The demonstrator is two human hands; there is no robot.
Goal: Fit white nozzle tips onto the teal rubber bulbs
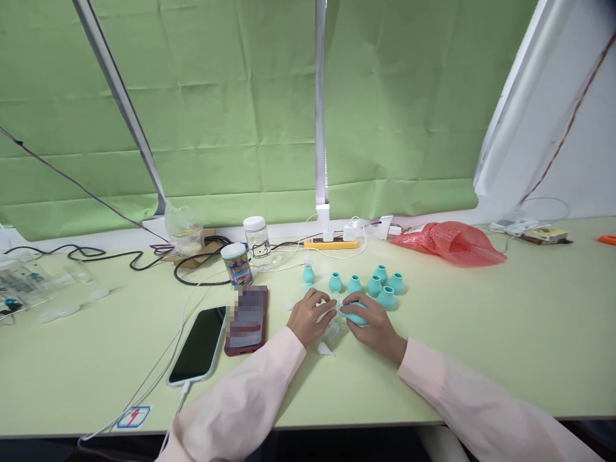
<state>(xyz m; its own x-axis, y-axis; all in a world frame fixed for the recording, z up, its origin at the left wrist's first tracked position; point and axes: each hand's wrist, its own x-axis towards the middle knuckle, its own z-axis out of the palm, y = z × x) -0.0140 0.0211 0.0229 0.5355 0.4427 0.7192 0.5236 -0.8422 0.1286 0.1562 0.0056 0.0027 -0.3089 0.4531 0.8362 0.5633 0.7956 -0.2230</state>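
Note:
In my right hand (373, 323) a teal rubber bulb (355, 313) lies on its side, its narrow end towards the left. My left hand (312, 316) is at that end, thumb and fingers pinched around a small clear piece too small to make out. Just behind both hands stand several teal bulbs with open necks, one of them a teal bulb (386, 298) near my right knuckles. Farther left, another bulb (308, 274) carries a clear tip (308, 258). Below my fingers lie a clear plastic part (332, 331) and a white cone-shaped nozzle (326, 350).
Left of my hands lie a red-cased phone (246, 321) and a phone on a cable (199, 345). Behind them stand a printed canister (237, 264) and a clear jar (257, 240). A yellow power strip (331, 244) and red bubble wrap (450, 244) lie along the back.

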